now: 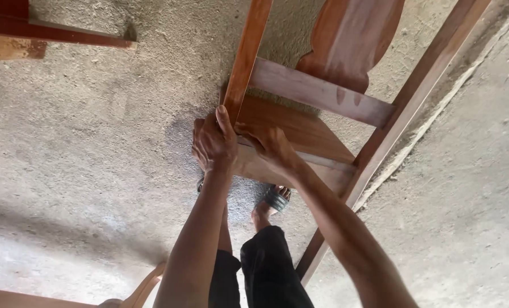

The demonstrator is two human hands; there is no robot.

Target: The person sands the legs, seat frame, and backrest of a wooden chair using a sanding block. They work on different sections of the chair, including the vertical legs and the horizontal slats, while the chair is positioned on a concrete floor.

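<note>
**Both hands on the wooden chair**

Your left hand (213,144) is wrapped tight around a post of the wooden chair (300,134). Your right hand (271,145) presses on the seat edge just beside it; you cannot tell how its fingers sit. The chair stands on the concrete floor (83,142), above your sandal (277,198).

Both my bare arms reached forward and down, nearly parallel. My left hand (213,144) was curled closed, thumb pointing up, knuckles toward me. My right hand (271,146) was bent at the wrist, fingers clenched.
</note>
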